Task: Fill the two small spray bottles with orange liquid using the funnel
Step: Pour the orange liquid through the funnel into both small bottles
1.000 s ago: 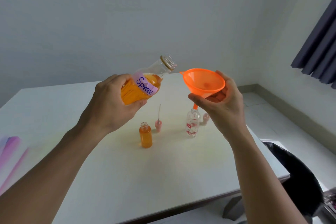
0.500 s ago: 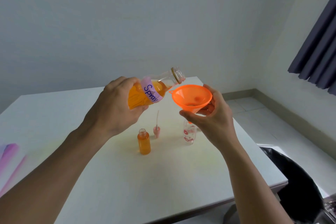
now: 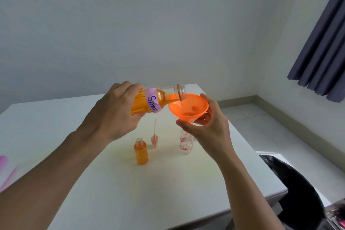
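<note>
My left hand [image 3: 113, 112] grips a clear bottle of orange liquid [image 3: 160, 99] with a purple "Spray" label, tipped almost level so its open mouth hangs over the orange funnel [image 3: 188, 107]. A little liquid lies in the funnel's bottom. My right hand [image 3: 207, 130] holds the funnel from below, its spout in the neck of a clear small spray bottle with red flowers [image 3: 185, 144] standing on the white table [image 3: 130, 183]. A second small bottle [image 3: 141, 152], uncapped and full of orange liquid, stands to its left.
A pink spray cap with its thin dip tube [image 3: 154, 137] stands upright behind the full bottle. A black bin bag [image 3: 295, 188] sits off the table's right edge. Pink-purple items [image 3: 5, 170] lie at the far left. A dark curtain [image 3: 324, 48] hangs at the right.
The big bottle has tipped from slanting upward to nearly level, its mouth now over the funnel. The funnel came down and left, and its spout now sits in the flowered bottle.
</note>
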Tool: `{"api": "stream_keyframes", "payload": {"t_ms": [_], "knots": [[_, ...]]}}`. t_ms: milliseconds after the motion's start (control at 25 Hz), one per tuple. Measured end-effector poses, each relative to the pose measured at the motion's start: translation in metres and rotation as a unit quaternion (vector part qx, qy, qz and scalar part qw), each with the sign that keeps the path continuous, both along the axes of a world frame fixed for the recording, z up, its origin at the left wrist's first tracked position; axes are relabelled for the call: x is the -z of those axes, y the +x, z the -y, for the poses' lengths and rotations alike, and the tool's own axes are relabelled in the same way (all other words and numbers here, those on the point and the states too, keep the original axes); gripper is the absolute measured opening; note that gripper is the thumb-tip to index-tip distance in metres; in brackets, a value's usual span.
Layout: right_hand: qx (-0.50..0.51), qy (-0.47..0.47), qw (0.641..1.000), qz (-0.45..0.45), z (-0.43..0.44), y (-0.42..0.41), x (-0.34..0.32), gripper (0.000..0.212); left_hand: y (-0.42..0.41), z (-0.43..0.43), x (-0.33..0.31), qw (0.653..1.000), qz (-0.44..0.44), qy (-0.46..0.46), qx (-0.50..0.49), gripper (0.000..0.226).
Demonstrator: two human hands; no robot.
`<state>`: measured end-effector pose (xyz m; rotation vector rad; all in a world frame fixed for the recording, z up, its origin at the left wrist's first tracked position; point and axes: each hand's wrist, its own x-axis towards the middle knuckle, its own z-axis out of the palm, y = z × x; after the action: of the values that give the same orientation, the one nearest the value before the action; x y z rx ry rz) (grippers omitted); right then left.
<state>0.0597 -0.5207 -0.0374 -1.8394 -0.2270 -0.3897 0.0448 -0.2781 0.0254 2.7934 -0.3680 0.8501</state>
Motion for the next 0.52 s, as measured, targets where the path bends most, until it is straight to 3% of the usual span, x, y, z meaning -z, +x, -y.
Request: {"api": "stream_keyframes", "payload": {"t_ms": [520], "knots": [[-0.009,-0.002,1.000,0.000,0.0029,0.0017,0.0005,0.097,0.0043,-0.0047,-0.0043,0.998,0.019,0.063,0.004,0.060]]}}
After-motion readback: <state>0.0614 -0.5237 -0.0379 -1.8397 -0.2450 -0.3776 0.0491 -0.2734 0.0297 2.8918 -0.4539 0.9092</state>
